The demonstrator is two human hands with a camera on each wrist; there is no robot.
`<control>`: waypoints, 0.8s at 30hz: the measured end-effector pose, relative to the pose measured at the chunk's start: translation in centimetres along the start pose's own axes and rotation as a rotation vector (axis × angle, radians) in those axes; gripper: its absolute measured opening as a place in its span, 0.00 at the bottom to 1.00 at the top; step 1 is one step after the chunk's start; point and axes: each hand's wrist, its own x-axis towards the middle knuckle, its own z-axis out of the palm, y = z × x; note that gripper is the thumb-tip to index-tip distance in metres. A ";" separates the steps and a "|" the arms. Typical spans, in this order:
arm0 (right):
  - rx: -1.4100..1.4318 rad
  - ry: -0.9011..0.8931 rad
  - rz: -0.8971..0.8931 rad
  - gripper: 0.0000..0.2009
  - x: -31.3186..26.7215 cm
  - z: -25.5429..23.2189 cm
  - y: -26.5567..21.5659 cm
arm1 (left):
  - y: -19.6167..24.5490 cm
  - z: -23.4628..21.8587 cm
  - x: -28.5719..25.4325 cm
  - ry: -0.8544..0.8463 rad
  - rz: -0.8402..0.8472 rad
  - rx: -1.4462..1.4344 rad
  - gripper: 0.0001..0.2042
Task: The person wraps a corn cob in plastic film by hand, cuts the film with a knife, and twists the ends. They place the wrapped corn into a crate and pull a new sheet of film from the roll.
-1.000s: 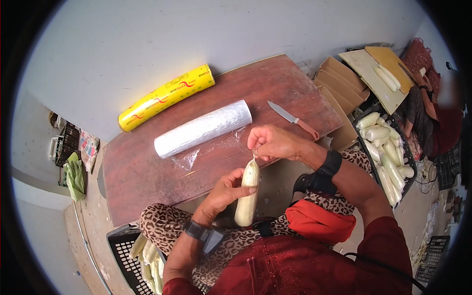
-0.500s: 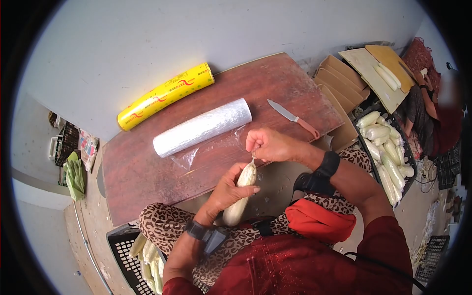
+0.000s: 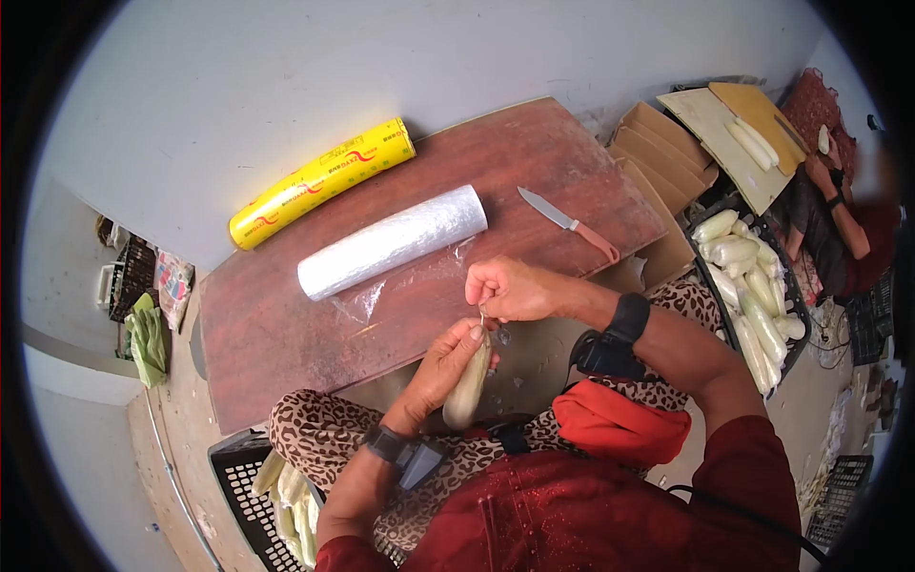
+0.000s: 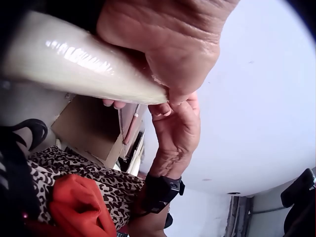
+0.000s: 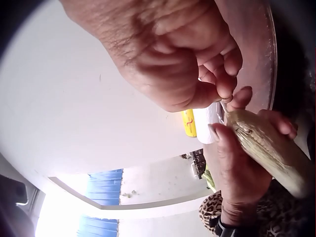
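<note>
A film-wrapped ear of corn (image 3: 464,396), pale and husk-lined, hangs slanted over the person's lap. My left hand (image 3: 440,370) grips it around its upper part, thumb near the tip. In the right wrist view, a patch that looks like kernels shows through the film on the corn (image 5: 266,145). Just above the tip, my right hand (image 3: 519,291) pinches the thin twisted end of the film (image 5: 223,104) between thumb and fingertips. The left wrist view has the smooth, shiny side of the corn (image 4: 84,61) under my left hand (image 4: 173,44).
On the red-brown table (image 3: 276,334) lie a clear film roll (image 3: 396,243), a yellow roll (image 3: 324,181) and a knife (image 3: 567,224). Crates of wrapped ears stand at right (image 3: 748,276) and lower left (image 3: 248,496). Another person (image 3: 848,210) sits at far right beside boards (image 3: 724,181).
The lower end of the corn first swung left, and both hands shifted slightly left. My left hand has moved up toward the tip, with its thumb now near the twisted film.
</note>
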 end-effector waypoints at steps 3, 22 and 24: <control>-0.001 -0.035 -0.051 0.08 -0.2 0.4 0.0 | 0.1 0.4 0.0 0.024 0.064 -0.113 0.12; -0.065 -0.044 -0.194 0.22 -1.6 -0.5 -0.6 | -0.2 -0.6 -0.2 0.054 0.037 -0.251 0.11; -0.112 -0.070 -0.152 0.23 -1.3 0.3 0.0 | -0.1 -0.4 -0.2 0.051 0.034 -0.234 0.11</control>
